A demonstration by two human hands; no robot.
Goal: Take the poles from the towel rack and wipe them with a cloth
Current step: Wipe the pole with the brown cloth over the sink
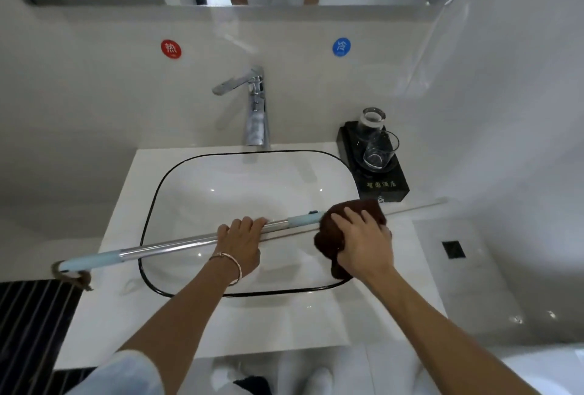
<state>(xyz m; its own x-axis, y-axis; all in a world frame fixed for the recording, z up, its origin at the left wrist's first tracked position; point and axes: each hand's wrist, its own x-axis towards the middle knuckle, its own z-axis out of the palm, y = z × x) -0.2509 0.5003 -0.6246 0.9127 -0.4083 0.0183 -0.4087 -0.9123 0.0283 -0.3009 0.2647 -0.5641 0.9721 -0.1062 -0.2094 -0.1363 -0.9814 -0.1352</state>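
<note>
Metal pole (177, 244), thin, stiff and likely light and slick, lies across the near half of the sink (252, 192); left hand (241, 244) has its grip closed over the pole's middle; right hand (363, 239) presses a soft brown cloth (328, 236) around it, right of the sink; behind, a black tray (387, 187) holds two empty glasses (377, 146)

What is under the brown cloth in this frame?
The brown cloth wraps the pole, pressed by the right hand. The covered stretch of pole is hidden; the left hand grips it over the sink.
</note>
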